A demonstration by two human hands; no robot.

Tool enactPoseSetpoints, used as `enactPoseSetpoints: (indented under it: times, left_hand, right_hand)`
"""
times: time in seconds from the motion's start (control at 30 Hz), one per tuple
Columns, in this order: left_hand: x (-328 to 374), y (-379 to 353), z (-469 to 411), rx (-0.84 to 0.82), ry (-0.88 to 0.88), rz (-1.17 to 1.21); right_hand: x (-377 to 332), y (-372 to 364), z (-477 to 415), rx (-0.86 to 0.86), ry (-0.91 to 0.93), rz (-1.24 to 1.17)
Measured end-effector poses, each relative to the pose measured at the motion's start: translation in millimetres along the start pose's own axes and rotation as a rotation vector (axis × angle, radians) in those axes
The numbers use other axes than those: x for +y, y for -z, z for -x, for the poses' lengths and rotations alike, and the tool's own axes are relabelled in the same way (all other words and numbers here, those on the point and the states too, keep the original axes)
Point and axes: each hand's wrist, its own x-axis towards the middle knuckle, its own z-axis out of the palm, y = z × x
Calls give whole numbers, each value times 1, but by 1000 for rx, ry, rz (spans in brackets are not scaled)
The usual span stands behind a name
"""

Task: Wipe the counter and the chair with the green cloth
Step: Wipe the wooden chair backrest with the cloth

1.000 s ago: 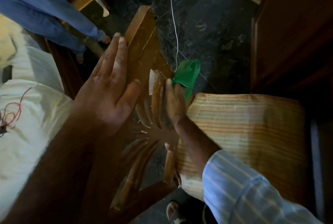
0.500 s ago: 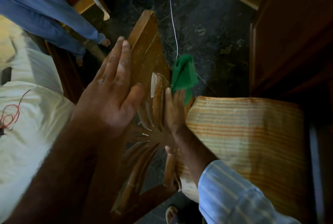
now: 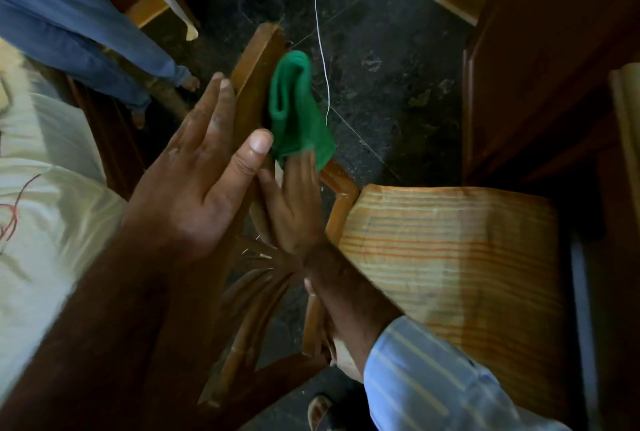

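Head view, looking straight down: the wooden chair with the carved slatted back [image 3: 258,60] is sitting mid-frame, and its striped orange-and-cream seat cushion [image 3: 450,257] is spreading out to the right. The left hand [image 3: 194,188] is lying flat and spread against the left side of the chair's backrest, fingers straight and thumb sticking out toward the cloth. The right hand [image 3: 294,209], coming out of a light blue striped sleeve [image 3: 426,375], is pressing the folded green cloth [image 3: 298,115] against the right face of the backrest, fingers flat and together, with the cloth bunching up past the fingertips near the top rail. A thin white cord [image 3: 320,35] is hanging just right of the cloth, over the dark stone floor [image 3: 398,49]. Someone in blue trousers [image 3: 69,28] is standing far left.
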Motion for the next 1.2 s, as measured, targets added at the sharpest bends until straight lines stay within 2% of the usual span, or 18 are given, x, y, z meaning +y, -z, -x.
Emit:
enactPoseSetpoints:
  times: [0.17,0.27,0.4,0.53,0.63,0.77,0.83,0.9,0.97,1.03,1.1,1.2]
  left_hand:
    - [4,-1,1,-13,22,-52]
    - [5,-2,0,-15,30,-82]
    - [7,-4,-1,-3,48,-152]
    - [20,-8,-9,108,-19,-216]
    - [38,-22,-19,238,93,-196]
    - [47,-33,-36,443,199,-226]
    - [47,-30,-43,484,198,-213]
    - [49,-28,-43,498,138,-171]
    - [58,-27,-36,531,95,-75]
    - [68,-26,-28,556,153,125]
    - [77,-30,-23,547,252,499]
    - [77,-36,-18,442,430,1051]
  right_hand:
    - [7,4,-8,58,-217,-32]
    - [4,9,-8,59,-229,-17]
    - [-25,11,-6,21,-56,7]
    - [-42,15,-5,-127,110,124]
    - [-42,26,-7,-198,157,81]
    - [-39,40,-7,-146,203,67]
    - [-36,50,-11,-123,245,52]
    - [-33,60,-17,-65,201,30]
    - [-36,69,-22,59,-16,-196]
    - [-45,82,-28,143,-369,-607]
    - [-42,103,-33,59,-564,-858]
    - [-38,140,-30,-107,-647,-903]
